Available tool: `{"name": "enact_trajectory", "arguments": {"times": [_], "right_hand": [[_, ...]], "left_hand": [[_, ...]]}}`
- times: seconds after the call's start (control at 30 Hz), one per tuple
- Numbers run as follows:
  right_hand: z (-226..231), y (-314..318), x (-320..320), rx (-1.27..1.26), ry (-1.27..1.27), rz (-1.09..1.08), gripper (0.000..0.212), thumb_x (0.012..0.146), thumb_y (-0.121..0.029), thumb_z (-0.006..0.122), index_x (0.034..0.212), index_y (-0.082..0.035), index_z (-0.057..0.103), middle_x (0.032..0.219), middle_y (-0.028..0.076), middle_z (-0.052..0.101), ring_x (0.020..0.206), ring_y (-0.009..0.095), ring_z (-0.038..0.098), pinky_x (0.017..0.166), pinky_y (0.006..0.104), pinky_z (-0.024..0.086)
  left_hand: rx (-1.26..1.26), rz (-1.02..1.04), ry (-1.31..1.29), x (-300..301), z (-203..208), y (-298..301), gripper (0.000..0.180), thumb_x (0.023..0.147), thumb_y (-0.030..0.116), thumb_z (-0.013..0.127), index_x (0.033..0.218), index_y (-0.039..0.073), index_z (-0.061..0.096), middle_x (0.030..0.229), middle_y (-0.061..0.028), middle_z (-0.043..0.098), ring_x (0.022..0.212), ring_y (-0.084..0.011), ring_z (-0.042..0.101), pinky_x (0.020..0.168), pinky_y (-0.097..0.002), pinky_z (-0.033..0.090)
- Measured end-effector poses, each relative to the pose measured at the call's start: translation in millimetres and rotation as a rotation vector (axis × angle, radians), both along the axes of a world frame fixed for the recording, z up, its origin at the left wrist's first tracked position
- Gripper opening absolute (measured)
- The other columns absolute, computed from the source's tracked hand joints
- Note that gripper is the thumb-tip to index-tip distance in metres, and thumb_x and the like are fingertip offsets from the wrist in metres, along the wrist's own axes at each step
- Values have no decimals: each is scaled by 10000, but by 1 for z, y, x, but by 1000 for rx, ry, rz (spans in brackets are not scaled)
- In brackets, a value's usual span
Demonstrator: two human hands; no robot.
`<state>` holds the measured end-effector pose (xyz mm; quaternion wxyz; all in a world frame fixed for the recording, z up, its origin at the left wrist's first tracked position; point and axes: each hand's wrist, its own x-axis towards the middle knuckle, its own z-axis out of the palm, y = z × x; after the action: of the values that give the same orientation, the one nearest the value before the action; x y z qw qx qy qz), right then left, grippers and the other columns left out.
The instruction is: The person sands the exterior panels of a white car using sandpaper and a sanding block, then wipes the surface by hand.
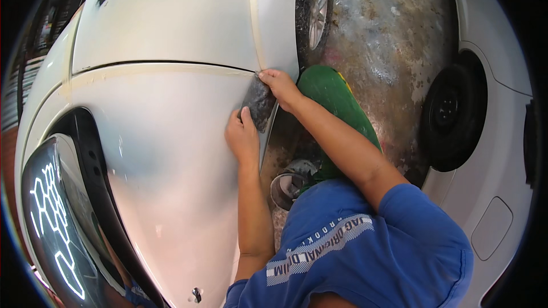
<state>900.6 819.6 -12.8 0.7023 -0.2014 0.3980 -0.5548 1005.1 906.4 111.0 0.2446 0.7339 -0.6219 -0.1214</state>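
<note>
A dark grey, mottled flat sheet (261, 101) lies against the lower edge of a pale silver-white car panel (182, 142); I cannot make out its material. My left hand (242, 136) is closed on its lower left edge, thumb on top. At its upper corner my right hand (278, 87) pinches it, fingertips close to the dark seam between the panels. Beige masking tape (165, 68) runs along that seam. Another tape strip (256, 20) extends up the neighbouring panel. Smoky grey patches (140, 159) show on the panel's surface.
Glossy dark glass (57, 222) reflecting hexagonal lights is at the lower left. A car wheel (317, 14) stands beyond my hands. On the right is another white car (491, 17) with a black wheel (448, 105). Between them lies a stained concrete floor (388, 28); my green-clad leg (339, 102) is close by.
</note>
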Motion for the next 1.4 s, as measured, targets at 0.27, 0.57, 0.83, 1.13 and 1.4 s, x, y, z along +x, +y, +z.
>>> {"name": "enact_trajectory", "arguments": {"times": [0.27,0.57,0.83,1.13,1.4], "right_hand": [[3,-1,-7,-135,525,-43,307,972,-266,610,1022,17,719,810,66,674,772,148,601,733,331,485],[7,0,-8,11,5,41,216,1004,-198,611,995,-4,704,843,-10,668,747,87,579,702,270,470],[-9,-5,0,76,-161,45,218,990,-213,612,1020,-11,691,851,6,661,782,118,586,744,289,473],[22,5,-15,-110,-88,-49,220,1003,-229,597,982,-27,681,837,-19,628,777,87,553,743,271,453],[21,21,-22,-148,385,67,235,1000,-226,584,1086,-33,687,883,29,664,828,133,598,767,305,474]], "left_hand": [[223,154,416,7,-18,6,366,995,274,602,941,-84,651,807,-261,668,692,-378,657,696,-468,516],[104,-74,-79,12,6,-7,370,984,289,629,1046,-73,677,703,-162,651,595,-210,624,588,-353,478],[109,-76,-19,-6,30,-7,363,986,286,599,1029,-69,665,743,-224,653,706,-334,660,692,-425,498],[170,-48,119,5,24,-2,331,995,273,586,986,-50,656,808,-273,643,733,-450,618,699,-481,478],[177,64,503,19,-17,25,322,1029,282,596,1013,-28,682,757,-45,652,681,-105,610,622,-292,549]]}}
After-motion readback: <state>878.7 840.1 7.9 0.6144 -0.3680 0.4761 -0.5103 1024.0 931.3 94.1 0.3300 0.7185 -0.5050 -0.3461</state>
